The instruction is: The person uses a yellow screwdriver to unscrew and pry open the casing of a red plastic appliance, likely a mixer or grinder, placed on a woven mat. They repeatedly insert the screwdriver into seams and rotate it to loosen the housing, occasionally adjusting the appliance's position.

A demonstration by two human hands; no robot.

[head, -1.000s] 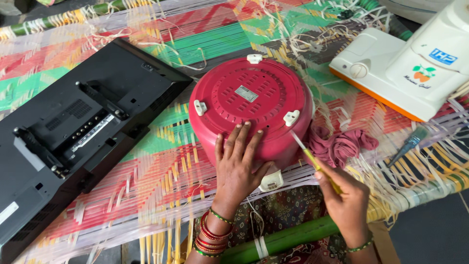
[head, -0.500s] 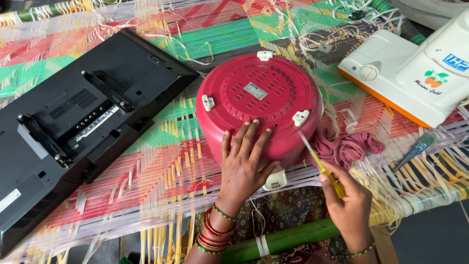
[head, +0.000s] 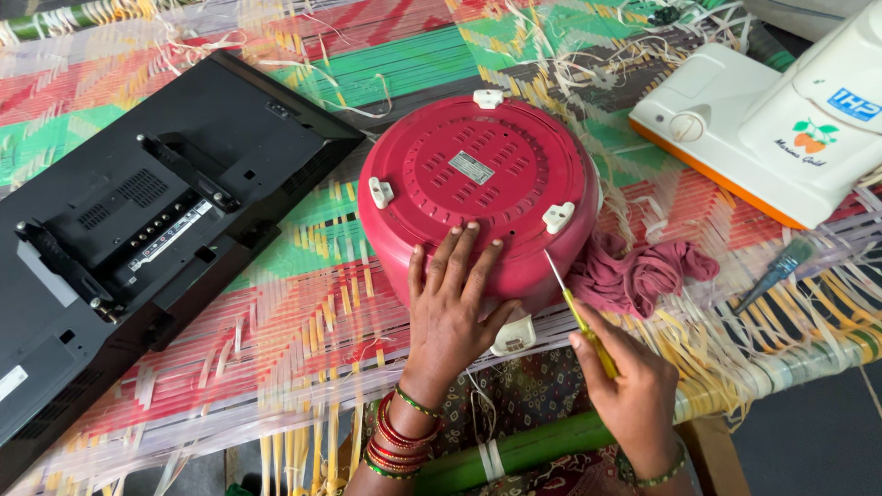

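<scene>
The left hand lies flat with its fingers spread on the bottom of a red round cooker that is turned upside down. It holds nothing; it just presses on the red shell near the edge closest to the person. The right hand is closed around a yellow screwdriver. The thin metal tip points up and away from that hand and touches the cooker just beside a small white foot, a little to the right of the left hand's fingertips.

The cooker sits on a woven cot made of green, red and yellow strips. A white plug piece peeks out from under the cooker, between the two hands. A dark pink cloth lies bunched up just past the right hand, touching the cooker's side. Far to the left of the left hand rests a black flat screen, face down. Beyond the right hand is a white and orange machine, and a small brush lies to the right of the cloth.

Compared with half a second ago, both hands are in the same spots and the screwdriver tip has stayed at the same place by the white foot. Only the view has shifted a tiny bit.
</scene>
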